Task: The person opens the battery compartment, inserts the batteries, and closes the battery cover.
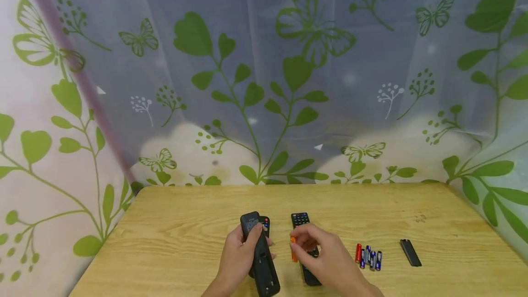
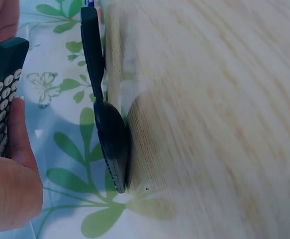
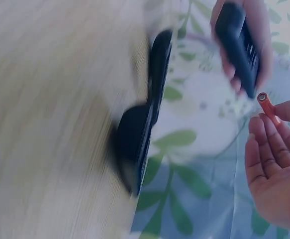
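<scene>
My left hand (image 1: 234, 256) grips a black remote control (image 1: 264, 265) with its back facing up and its battery compartment uncovered. In the left wrist view the button side of this remote (image 2: 4, 94) shows, with fingers against it. Between thumb and fingertips, my right hand (image 1: 332, 255) pinches an orange battery (image 1: 294, 250), apart from the held remote. The battery's end (image 3: 263, 98) shows in the right wrist view. Under the right hand lies a second black remote (image 1: 311, 277), buttons up. A third remote (image 1: 266, 224) lies partly hidden behind the left hand.
On the wooden table (image 1: 173, 233), to the right, lie a red battery (image 1: 358, 253) and several blue batteries (image 1: 373, 260). Farther right is a black battery cover (image 1: 410, 253). A leaf-patterned curtain (image 1: 264, 81) hangs behind the table's back edge.
</scene>
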Motion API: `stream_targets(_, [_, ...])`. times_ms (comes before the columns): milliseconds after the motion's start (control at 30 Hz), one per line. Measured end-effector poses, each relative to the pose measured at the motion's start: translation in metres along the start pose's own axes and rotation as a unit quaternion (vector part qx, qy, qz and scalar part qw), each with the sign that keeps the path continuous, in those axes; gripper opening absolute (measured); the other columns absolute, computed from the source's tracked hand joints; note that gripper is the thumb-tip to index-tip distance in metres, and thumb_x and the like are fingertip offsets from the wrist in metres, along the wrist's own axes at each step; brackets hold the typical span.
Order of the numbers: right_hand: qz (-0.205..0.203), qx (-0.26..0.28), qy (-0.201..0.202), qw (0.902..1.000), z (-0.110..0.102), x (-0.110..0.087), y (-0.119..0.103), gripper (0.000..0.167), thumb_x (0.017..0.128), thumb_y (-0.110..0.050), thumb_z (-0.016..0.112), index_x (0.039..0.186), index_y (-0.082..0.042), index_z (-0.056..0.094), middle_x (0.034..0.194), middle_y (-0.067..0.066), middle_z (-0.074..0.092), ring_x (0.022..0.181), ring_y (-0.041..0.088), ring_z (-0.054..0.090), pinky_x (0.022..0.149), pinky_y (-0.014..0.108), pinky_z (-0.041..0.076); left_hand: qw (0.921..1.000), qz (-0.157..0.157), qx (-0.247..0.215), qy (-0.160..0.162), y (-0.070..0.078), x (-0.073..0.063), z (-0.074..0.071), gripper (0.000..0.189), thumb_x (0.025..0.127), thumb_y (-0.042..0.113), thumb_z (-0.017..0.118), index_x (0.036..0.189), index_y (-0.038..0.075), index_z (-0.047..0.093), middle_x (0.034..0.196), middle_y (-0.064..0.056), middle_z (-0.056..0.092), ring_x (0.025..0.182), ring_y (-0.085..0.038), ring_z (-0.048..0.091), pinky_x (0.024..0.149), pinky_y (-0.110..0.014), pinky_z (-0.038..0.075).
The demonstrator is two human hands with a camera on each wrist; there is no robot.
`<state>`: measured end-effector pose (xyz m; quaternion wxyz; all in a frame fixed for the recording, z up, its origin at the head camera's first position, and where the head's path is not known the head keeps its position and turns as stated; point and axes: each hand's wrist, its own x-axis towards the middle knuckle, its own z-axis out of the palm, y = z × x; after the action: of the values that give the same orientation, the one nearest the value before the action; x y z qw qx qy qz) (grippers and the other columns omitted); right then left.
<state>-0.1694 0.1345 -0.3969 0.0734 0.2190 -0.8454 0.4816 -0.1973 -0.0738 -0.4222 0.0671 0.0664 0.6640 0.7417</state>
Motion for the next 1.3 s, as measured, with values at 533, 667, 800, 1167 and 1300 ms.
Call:
stream_targets(533, [-0.209,-0.059,0.025,0.9759,0.042,-0.004,-0.004,0.014,0.086,-0.01,0.072,0.099,-0.012,0.067,0.085,-0.005,0.066,0.071,0.001,0.06,0.063,0.014,0.049,0.9959,0.04,0.075,0.031,-0.002,0.001,0.004,0.037,0.101,0.028,0.051,0.109,-0.007,0.057,0.082,-0.011,0.069,0.07,-0.02,0.067,0.062,-0.027,0.055])
stream_targets(667, [-0.233,-0.087,0.027,0.9682,0.046,-0.004,-0.003,0.016,0.084,-0.011,0.074,0.098,-0.015,0.067,0.084,-0.008,0.065,0.072,-0.001,0.059,0.064,0.011,0.047,0.9958,0.038,0.077,0.03,0.0,0.001,0.005,0.04,0.1,0.031,0.052,0.111,-0.007,0.057,0.081,-0.011,0.069,0.07,-0.022,0.067,0.062,-0.027,0.055])
stream_targets(800, [-0.252,-0.111,0.043,0.9605,0.048,-0.006,-0.004,0.019,0.083,-0.01,0.076,0.098,-0.016,0.066,0.086,-0.009,0.064,0.072,-0.001,0.058,0.064,0.01,0.045,0.9964,0.026,0.074,0.03,0.002,0.0,0.007,0.041,0.1,0.034,0.052,0.11,-0.005,0.057,0.082,-0.01,0.069,0.071,-0.023,0.068,0.063,-0.028,0.056])
stream_targets(1167, [-0.222,-0.126,0.111,0.9604,0.056,-0.014,0.001,0.017,0.083,-0.014,0.076,0.096,-0.016,0.065,0.097,-0.008,0.054,0.067,-0.001,0.053,0.056,0.008,0.043,0.9972,0.038,0.057,0.028,0.001,-0.002,0.01,0.035,0.1,0.029,0.052,0.108,-0.004,0.058,0.081,-0.011,0.069,0.071,-0.02,0.067,0.061,-0.028,0.056])
stream_targets(1300, [-0.199,-0.101,0.12,0.9674,0.058,-0.018,-0.001,0.022,0.081,-0.01,0.077,0.098,-0.019,0.066,0.098,-0.011,0.052,0.067,-0.002,0.053,0.057,0.009,0.044,0.9974,0.03,0.056,0.032,0.002,-0.003,0.012,0.034,0.1,0.029,0.051,0.107,-0.003,0.059,0.08,-0.009,0.069,0.07,-0.02,0.066,0.061,-0.028,0.055])
